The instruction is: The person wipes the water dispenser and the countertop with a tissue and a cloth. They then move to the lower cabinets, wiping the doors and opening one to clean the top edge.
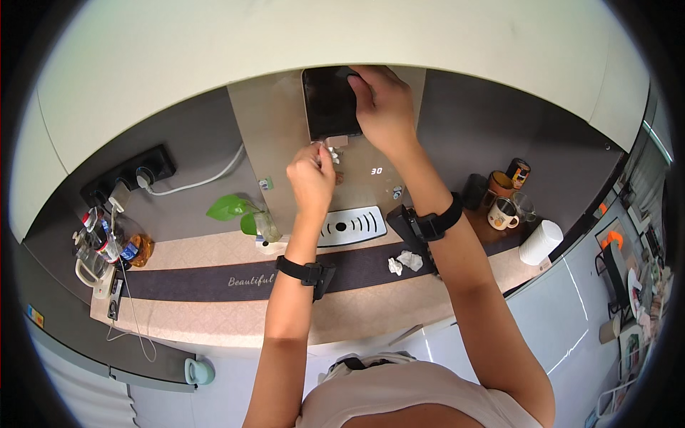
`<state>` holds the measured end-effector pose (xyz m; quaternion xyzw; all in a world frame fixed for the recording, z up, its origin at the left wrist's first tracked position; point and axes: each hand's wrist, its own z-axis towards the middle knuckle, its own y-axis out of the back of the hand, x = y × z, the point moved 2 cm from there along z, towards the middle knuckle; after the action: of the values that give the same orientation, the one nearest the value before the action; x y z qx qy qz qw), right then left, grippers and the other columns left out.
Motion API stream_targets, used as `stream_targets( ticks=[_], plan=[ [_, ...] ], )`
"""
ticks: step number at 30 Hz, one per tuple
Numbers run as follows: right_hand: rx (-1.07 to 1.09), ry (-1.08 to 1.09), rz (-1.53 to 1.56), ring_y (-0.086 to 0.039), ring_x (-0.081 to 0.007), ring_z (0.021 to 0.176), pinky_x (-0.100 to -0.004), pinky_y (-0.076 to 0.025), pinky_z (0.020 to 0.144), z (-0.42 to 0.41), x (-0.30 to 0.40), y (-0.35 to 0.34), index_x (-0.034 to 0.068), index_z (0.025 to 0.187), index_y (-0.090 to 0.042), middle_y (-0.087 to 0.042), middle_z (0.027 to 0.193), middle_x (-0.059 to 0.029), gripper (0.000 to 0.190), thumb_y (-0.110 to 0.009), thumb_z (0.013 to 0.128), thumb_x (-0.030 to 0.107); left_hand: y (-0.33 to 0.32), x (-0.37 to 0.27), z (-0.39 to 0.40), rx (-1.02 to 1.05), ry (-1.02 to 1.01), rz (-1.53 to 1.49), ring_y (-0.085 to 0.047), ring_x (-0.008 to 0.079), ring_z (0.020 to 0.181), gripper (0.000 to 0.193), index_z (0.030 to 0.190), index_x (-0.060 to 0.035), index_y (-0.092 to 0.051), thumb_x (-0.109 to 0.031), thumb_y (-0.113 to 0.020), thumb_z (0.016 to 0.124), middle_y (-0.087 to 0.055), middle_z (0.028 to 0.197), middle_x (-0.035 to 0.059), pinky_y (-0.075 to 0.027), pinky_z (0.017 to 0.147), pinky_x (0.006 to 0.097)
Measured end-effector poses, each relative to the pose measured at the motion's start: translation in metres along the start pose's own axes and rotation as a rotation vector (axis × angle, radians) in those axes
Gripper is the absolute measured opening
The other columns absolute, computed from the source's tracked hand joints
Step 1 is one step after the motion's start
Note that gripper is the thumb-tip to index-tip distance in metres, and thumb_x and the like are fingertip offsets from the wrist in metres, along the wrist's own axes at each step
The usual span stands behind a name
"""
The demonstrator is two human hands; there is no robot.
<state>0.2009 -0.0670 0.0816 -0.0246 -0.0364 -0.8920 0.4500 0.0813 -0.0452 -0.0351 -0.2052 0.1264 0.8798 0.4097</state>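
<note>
A beige wall-mounted water dispenser with a lit number display is before me. A glossy black panel covers its upper part, under the cabinet. My right hand is at this panel's upper right edge, thumb against the dark surface; some fingertips are hidden, so its grip is unclear. Below the panel, my left hand has its fingers pinched together by the small pinkish spout block. A white crumpled piece, apparently tissue, shows at those fingertips. Further down is the silver drip tray, partly behind my left forearm.
White cabinet fronts overhang the work. Crumpled tissues lie on the dark runner. A plant in a glass vase stands left of the tray. Bottles and a power strip are at left; mugs and paper cups at right.
</note>
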Motion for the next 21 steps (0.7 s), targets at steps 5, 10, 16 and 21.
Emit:
stream_targets(
  ticks=[5, 10, 16, 21],
  plan=[
    [0.047, -0.021, -0.108, -0.059, -0.0312, 0.069, -0.0339, -0.047, 0.062, -0.002, -0.005, 0.004, 0.003, 0.096, -0.064, -0.063, 0.085, -0.0174, 0.015, -0.059, 0.082, 0.006, 0.013, -0.017, 0.000, -0.022, 0.008, 0.007, -0.055, 0.0320, 0.055, 0.013, 0.076, 0.0035, -0.062, -0.006, -0.056, 0.082, -0.055, 0.062, 0.0164, -0.043, 0.052, 0.0399],
    [0.105, -0.113, -0.098, -0.057, -0.0345, 0.066, -0.0373, -0.044, 0.059, -0.008, -0.003, 0.003, 0.002, 0.087, -0.063, -0.062, 0.078, -0.0184, 0.009, -0.056, 0.081, 0.004, 0.018, -0.023, -0.004, -0.050, -0.078, 0.104, -0.052, 0.0307, 0.057, 0.007, 0.075, 0.0012, -0.058, -0.003, -0.056, 0.081, -0.052, 0.064, 0.0137, -0.042, 0.053, 0.0408],
    [0.047, 0.006, -0.101, -0.057, -0.0348, 0.066, -0.0401, -0.045, 0.061, -0.006, -0.003, 0.003, 0.002, 0.085, -0.063, -0.060, 0.074, -0.0179, 0.009, -0.056, 0.079, 0.003, 0.017, -0.019, -0.002, 0.003, -0.108, 0.155, -0.055, 0.0323, 0.055, 0.010, 0.077, 0.0033, -0.061, -0.004, -0.057, 0.082, -0.055, 0.066, 0.0165, -0.042, 0.051, 0.0384],
    [0.010, 0.008, -0.078, -0.059, -0.0302, 0.069, -0.0371, -0.046, 0.062, -0.002, -0.003, 0.002, 0.004, 0.096, -0.064, -0.063, 0.084, -0.0155, 0.016, -0.059, 0.081, 0.005, 0.008, -0.009, 0.002, 0.013, -0.091, 0.108, -0.055, 0.0363, 0.058, 0.009, 0.075, 0.0028, -0.060, -0.004, -0.056, 0.081, -0.055, 0.067, 0.0184, -0.043, 0.054, 0.0427]
  ],
)
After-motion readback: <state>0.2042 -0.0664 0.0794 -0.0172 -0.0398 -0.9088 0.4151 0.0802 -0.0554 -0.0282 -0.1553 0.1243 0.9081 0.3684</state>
